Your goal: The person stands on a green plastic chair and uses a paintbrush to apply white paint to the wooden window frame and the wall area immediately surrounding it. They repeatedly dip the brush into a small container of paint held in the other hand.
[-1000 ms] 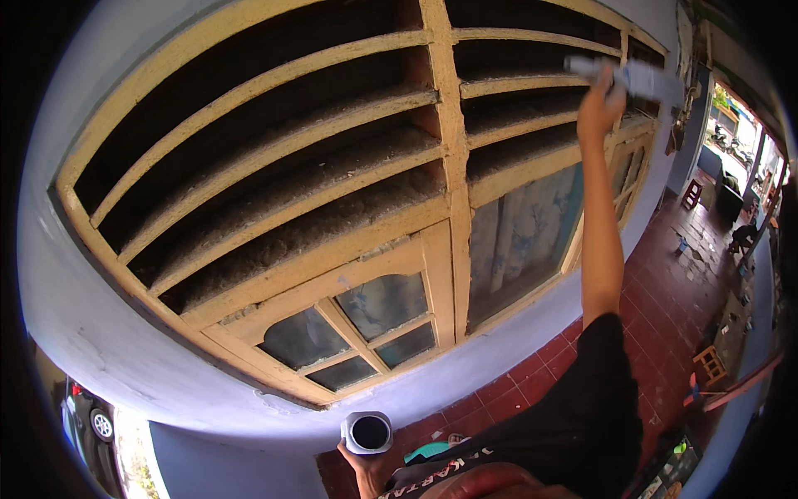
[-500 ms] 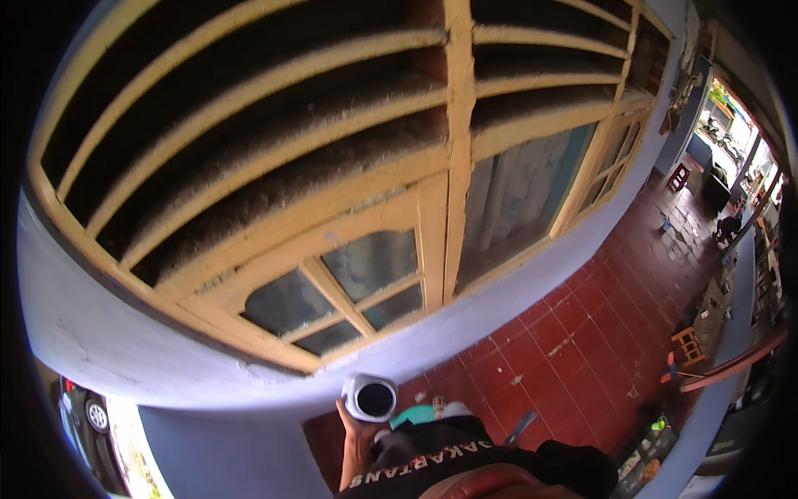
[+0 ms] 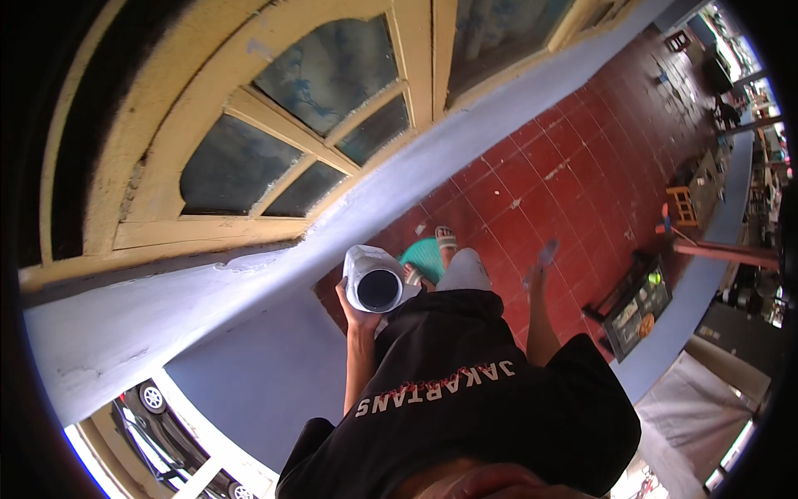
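My left hand [image 3: 357, 306] grips the side of a white plastic container [image 3: 359, 264], close in front of my body beside the wall. Its round mouth faces up and looks dark inside; what it holds cannot be made out. My right hand [image 3: 534, 284], out to the right over the red floor, is closed around a slim grey-blue tool [image 3: 547, 252]. Motion smears the tool, so its exact kind does not show. A yellow-framed window [image 3: 237, 104] with several glass panes is in the wall ahead, and neither hand touches it.
Below the window runs a pale blue wall [image 3: 258, 262]. A teal object [image 3: 426, 259] lies at my sandalled feet on the red tiled floor [image 3: 499, 208]. To the right are a low dark table [image 3: 636, 312] with items on it and a wooden chair [image 3: 682, 206]. A car [image 3: 162, 432] stands outside at lower left.
The view has tilted downward, so the window's upper slats have left it and more of my body shows. My left hand still holds the container; my right hand with the tool now shows more fully.
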{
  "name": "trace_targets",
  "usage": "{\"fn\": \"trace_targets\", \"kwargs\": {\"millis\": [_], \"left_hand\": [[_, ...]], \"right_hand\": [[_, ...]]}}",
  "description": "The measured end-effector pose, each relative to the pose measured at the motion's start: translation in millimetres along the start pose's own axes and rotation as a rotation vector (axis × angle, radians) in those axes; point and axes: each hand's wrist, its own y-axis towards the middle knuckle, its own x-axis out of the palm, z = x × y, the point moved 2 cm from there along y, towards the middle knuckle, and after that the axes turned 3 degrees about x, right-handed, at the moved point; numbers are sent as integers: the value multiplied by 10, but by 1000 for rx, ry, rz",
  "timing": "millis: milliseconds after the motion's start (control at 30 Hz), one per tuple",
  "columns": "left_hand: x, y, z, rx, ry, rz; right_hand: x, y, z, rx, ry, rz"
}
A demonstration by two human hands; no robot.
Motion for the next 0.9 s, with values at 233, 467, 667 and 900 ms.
{"fn": "trace_targets", "kwargs": {"millis": [233,467,667,900], "left_hand": [[-505,-229,15,23,-59,132],[-320,-423,158,89,-26,164],[-633,-273,186,138,42,153],[-406,291,1,52,33,134]], "right_hand": [[1404,-137,-1049,-62,-344,128],[1053,-684,-269,39,-481,167],[782,-779,110,159,-355,282],[446,-487,256,124,-401,204]]}}
